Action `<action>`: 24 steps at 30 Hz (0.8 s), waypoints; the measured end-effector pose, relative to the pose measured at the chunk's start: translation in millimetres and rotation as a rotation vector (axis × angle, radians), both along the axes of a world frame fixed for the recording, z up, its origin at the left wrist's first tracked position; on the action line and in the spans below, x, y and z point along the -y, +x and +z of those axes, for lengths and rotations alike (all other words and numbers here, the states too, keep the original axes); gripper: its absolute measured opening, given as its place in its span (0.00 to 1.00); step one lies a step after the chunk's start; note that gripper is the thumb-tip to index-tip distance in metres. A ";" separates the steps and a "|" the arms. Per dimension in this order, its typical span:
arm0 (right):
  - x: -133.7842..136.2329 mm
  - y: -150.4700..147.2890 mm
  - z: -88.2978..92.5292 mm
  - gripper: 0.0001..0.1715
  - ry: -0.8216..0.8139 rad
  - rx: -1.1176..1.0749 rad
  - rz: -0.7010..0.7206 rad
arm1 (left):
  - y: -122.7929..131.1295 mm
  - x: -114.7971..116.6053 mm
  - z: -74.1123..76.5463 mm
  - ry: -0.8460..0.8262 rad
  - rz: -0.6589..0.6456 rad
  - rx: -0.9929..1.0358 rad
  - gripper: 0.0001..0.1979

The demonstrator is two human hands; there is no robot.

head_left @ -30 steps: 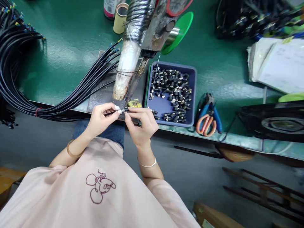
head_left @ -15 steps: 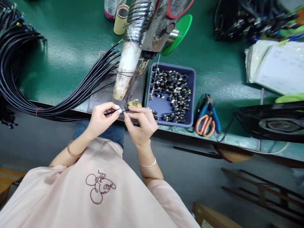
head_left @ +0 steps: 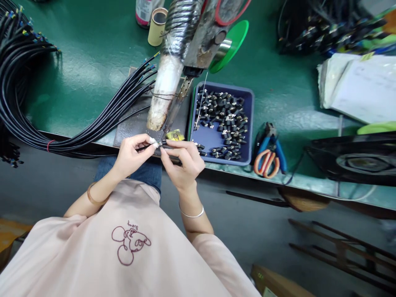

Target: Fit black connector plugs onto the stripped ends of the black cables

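My left hand [head_left: 133, 154] pinches the end of a black cable [head_left: 141, 147] between thumb and fingers; a white covering shows on a fingertip. My right hand [head_left: 185, 161] is closed, thumb against fingers, on a small black connector [head_left: 163, 142] that meets the cable end. My fingers hide most of that joint. Just above it, the slim metal tip of a soldering station [head_left: 175, 112] points down beside a whitish wrapped tube [head_left: 163, 90]. Close by lies a small yellow piece [head_left: 175, 135], on the dark plate [head_left: 133, 126].
A blue tray [head_left: 252, 123] of loose black connectors stands right of my hands, with pliers [head_left: 269, 152] beyond it. Bundled black cables [head_left: 77, 142] curve in from the left. A green solder spool [head_left: 236, 47] hangs above; papers [head_left: 365, 88] lie at the right.
Both hands stay together over the plate with the cable and connector. My right hand has shifted very slightly left; little else differs.
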State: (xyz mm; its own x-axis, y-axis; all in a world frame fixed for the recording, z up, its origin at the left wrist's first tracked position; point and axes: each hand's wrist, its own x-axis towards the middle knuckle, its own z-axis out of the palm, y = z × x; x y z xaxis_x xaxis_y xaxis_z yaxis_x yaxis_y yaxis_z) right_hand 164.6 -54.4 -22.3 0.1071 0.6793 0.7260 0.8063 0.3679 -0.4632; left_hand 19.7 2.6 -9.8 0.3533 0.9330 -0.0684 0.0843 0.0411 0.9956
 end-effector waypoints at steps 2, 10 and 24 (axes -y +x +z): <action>0.9 0.6 -0.2 0.08 0.007 0.002 0.010 | -0.3 0.7 0.0 0.002 0.001 -0.004 0.07; 2.8 0.4 -0.3 0.08 0.029 0.019 -0.008 | -1.0 3.3 2.7 0.099 0.006 -0.036 0.05; 24.0 11.9 -2.9 0.07 0.022 -0.271 -0.061 | -12.8 17.9 0.1 0.002 -0.234 -0.085 0.04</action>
State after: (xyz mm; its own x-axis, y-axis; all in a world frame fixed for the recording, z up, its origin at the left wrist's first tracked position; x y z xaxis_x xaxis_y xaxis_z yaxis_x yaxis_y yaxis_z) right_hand 176.5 -78.4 -25.1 0.3395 0.6497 0.6801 0.6754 0.3349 -0.6571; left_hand 6.9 -15.3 -9.7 0.5531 0.8264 -0.1051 0.1745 0.0085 0.9846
